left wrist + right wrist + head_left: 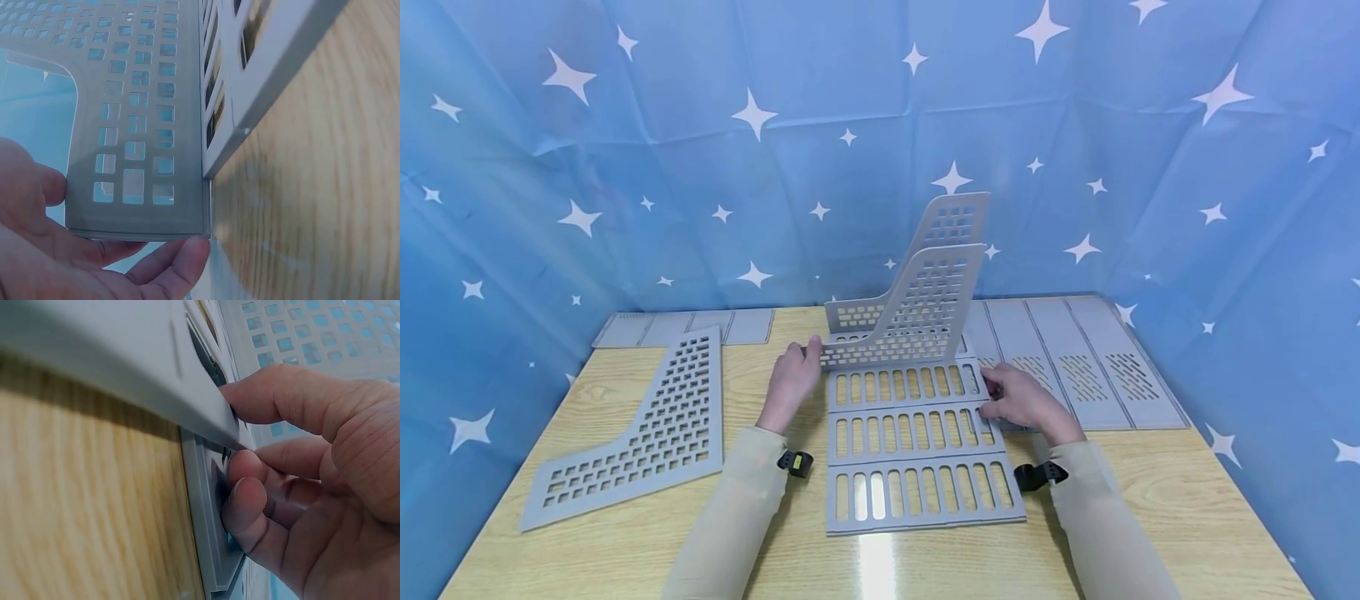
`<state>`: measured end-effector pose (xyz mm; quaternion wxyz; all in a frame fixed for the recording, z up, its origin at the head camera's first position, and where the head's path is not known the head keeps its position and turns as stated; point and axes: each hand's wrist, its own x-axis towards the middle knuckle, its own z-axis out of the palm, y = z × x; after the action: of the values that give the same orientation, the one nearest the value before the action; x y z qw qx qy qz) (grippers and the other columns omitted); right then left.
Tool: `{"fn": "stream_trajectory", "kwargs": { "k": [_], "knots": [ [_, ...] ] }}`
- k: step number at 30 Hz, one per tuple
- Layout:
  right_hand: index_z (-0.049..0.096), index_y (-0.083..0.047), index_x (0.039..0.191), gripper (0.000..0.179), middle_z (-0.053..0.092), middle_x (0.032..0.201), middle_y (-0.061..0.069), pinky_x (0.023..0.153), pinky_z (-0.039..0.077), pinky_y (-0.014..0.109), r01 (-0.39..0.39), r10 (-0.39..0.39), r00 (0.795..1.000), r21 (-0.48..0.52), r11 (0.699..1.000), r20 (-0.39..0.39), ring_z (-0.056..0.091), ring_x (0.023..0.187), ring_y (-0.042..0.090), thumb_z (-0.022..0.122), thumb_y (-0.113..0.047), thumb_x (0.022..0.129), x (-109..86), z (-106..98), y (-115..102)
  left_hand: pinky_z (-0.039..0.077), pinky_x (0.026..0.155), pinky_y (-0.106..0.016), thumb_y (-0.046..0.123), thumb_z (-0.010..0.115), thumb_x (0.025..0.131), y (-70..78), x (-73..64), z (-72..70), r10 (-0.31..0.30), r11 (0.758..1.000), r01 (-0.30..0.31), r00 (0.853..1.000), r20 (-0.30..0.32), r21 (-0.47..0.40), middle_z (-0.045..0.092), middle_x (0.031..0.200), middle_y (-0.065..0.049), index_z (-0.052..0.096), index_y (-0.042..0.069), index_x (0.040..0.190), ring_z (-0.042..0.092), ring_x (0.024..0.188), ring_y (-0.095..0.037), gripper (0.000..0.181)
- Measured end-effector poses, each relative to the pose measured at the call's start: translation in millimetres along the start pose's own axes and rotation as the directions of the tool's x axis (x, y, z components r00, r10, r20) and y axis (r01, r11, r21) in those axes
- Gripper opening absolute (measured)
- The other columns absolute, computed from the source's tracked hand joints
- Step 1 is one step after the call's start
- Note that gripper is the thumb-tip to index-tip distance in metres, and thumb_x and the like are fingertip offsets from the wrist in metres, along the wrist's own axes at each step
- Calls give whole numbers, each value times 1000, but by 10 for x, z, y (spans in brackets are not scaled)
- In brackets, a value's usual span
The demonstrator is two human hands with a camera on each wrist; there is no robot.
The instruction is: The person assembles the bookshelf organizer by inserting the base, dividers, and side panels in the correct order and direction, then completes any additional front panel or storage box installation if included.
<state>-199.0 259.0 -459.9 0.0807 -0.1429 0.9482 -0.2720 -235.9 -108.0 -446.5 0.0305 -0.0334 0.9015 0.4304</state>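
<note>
A grey slotted panel, creased into sections, lies in the middle of the table. Two grey perforated side panels stand upright at its far part, the nearer one in front of the farther one. My left hand grips the narrow left end of the nearer side panel; in the left wrist view its fingers curl round that end. At the slotted panel's right edge is my right hand. The right wrist view shows its thumb on the slotted face and curled fingertips at the edge.
A loose perforated side panel lies flat on the left of the wooden table. Behind it is a plain grey strip. A larger creased grey panel with slots lies at the back right. A blue star-patterned curtain hangs behind.
</note>
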Motion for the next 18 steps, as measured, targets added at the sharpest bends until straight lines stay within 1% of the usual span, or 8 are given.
{"fn": "stream_trajectory", "kwargs": {
  "k": [2,4,8,11,14,18],
  "knots": [
    [52,13,142,68,53,92,9,70,40,35,10,-10,1000,2,1000,-3,46,80,21,76,-8,82,-7,-3,14,43,63,-39,48,25,112,0,3,8,6,1000,-6,1000,-3,-11,57,94,-22,50,-13,134,52,71,-29,69],
    [49,14,144,70,53,92,9,70,40,35,14,-14,1000,5,1000,-2,46,80,21,76,-8,83,-15,-7,24,44,65,-41,48,25,112,-1,2,18,7,1000,-7,1000,-3,-22,58,95,-22,52,-11,132,52,73,-30,68],
    [47,14,146,72,53,93,9,69,39,35,10,-10,1000,15,1000,5,45,80,20,75,-9,84,-27,-16,20,49,78,-45,50,27,112,15,-3,66,6,1000,-6,1000,1,-29,63,113,-27,55,-9,132,60,91,-35,69],
    [47,13,147,73,53,93,9,69,38,35,9,-9,1000,12,1000,8,45,80,20,75,-10,84,-25,-8,10,51,82,-47,50,29,112,41,-6,127,6,1000,-6,1000,6,-20,65,120,-27,58,-9,130,62,98,-35,68],
    [48,11,147,73,53,94,9,70,38,35,-1,1,1000,-2,1000,5,46,80,20,76,-10,83,-9,11,-1,50,79,-45,49,29,112,72,-14,157,3,1000,-3,1000,8,-20,65,117,-26,60,-7,126,61,94,-34,66],
    [48,11,147,74,52,95,9,71,39,36,-20,20,1000,-11,1000,2,46,81,21,76,-10,82,9,19,-14,50,75,-41,50,28,112,80,-16,144,-1,999,1,1000,14,-37,66,109,-22,62,-6,126,61,91,-31,66]
  ]
}}
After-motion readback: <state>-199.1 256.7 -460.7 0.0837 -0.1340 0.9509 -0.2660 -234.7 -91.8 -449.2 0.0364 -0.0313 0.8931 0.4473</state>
